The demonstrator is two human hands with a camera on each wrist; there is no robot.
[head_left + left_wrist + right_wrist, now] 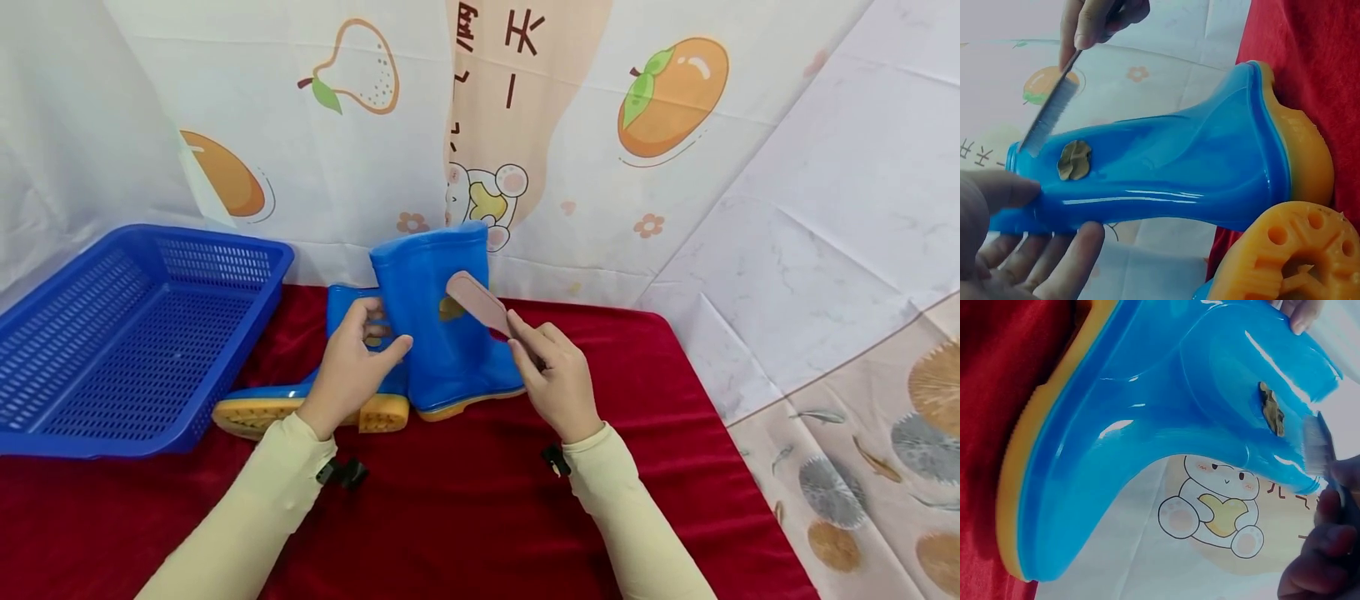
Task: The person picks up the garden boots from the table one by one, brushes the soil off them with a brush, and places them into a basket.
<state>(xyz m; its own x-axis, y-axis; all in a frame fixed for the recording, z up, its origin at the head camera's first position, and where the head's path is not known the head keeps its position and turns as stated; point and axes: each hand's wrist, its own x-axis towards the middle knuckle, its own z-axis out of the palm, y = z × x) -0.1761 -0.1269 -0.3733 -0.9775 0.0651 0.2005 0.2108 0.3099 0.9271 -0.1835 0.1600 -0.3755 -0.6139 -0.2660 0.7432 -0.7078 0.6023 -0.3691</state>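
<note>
A blue rubber boot (442, 333) with a yellow sole stands upright on the red cloth, a brown patch (1074, 160) stuck to its shaft. My left hand (356, 358) is at the left side of the shaft. Its thumb lies over the near face and its spread fingertips meet the edge in the left wrist view. My right hand (557, 375) grips a brush (478, 300) by its handle. White bristles (1315, 447) face the boot near the top of the shaft, close above the brown patch.
A second blue boot (285, 393) lies on its side at the left, its yellow sole turned toward me. Farther left is a blue plastic basket (281, 258). Behind the boots hangs a printed curtain (570, 242). The red cloth (465, 500) covers the table, whose edge slopes down at the right.
</note>
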